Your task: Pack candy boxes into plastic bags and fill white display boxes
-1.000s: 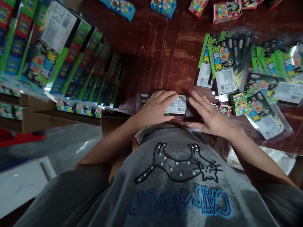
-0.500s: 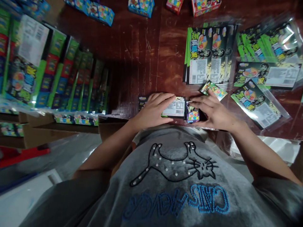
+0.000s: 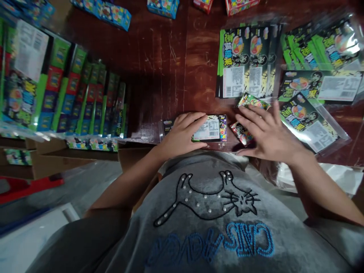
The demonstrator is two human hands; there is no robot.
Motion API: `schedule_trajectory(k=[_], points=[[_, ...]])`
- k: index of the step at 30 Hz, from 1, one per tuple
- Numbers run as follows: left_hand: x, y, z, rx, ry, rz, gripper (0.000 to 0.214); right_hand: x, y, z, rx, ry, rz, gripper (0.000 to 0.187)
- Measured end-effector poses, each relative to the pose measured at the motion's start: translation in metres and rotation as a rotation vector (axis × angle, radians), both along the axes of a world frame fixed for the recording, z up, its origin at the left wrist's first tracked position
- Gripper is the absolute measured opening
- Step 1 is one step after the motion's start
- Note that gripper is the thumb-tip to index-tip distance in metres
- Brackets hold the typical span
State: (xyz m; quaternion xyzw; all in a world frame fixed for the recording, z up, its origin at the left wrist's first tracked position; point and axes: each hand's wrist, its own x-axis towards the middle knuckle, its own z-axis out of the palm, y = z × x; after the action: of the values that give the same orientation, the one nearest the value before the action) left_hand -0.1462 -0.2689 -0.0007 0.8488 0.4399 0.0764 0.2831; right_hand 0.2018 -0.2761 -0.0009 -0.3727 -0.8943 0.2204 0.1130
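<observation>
Head view: bagged pack [image 3: 209,129] sits at lower centre of the frame, flat on the dark wooden table [image 3: 170,57], right at the near edge by the person's torso. It is a clear sleeve over a dark card with a white barcode label facing up. A small multicoloured box [image 3: 223,128] sits at its right end; can't tell whether it is fully inside the sleeve. The sleeve's left end pokes out past the knuckles.

Left hand [image 3: 182,134]: palm down on the pack, fingers together and laid across the top, thumb tucked against the near edge, so it is clamping the pack to the table. Forearm comes in from lower left.

Right hand [image 3: 267,132]: wide, fingers spread, palm down, holding nothing. It is right of the pack and apart from it. The fingertips are over a small red box [image 3: 241,133] lying tilted just beside the pack's right end; contact is unclear. A small green-yellow box [image 3: 251,101] lies just above the fingers.

Around: fanned printed cards [image 3: 244,60] upper right, bagged packs [image 3: 308,121] at right, rows of filled packs [image 3: 85,98] at left, blue boxes [image 3: 112,13] along the top edge.
</observation>
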Motion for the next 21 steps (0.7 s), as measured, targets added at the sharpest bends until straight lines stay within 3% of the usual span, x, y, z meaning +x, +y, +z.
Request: schedule_trajectory(k=[3,5,8,13,21], points=[[-0.001,0.002,-0.001,0.0,0.004,-0.012,0.089,0.031,-0.006,0.004,0.042,-0.079,0.001,0.089],[0.002,0.004,-0.003,0.008,-0.008,-0.028,0.089,0.032,-0.005,0.001,0.054,-0.089,0.002,0.074],[0.007,0.004,-0.003,0.026,-0.014,-0.051,0.089,0.008,-0.001,-0.009,0.066,-0.034,-0.025,0.053],[0.006,0.006,-0.001,0.027,0.012,-0.01,0.086,-0.038,-0.004,-0.022,0.084,0.085,-0.155,0.043],[-0.009,0.012,0.0,0.012,0.012,-0.025,0.087,-0.031,-0.015,-0.019,0.183,0.094,-0.227,0.019]])
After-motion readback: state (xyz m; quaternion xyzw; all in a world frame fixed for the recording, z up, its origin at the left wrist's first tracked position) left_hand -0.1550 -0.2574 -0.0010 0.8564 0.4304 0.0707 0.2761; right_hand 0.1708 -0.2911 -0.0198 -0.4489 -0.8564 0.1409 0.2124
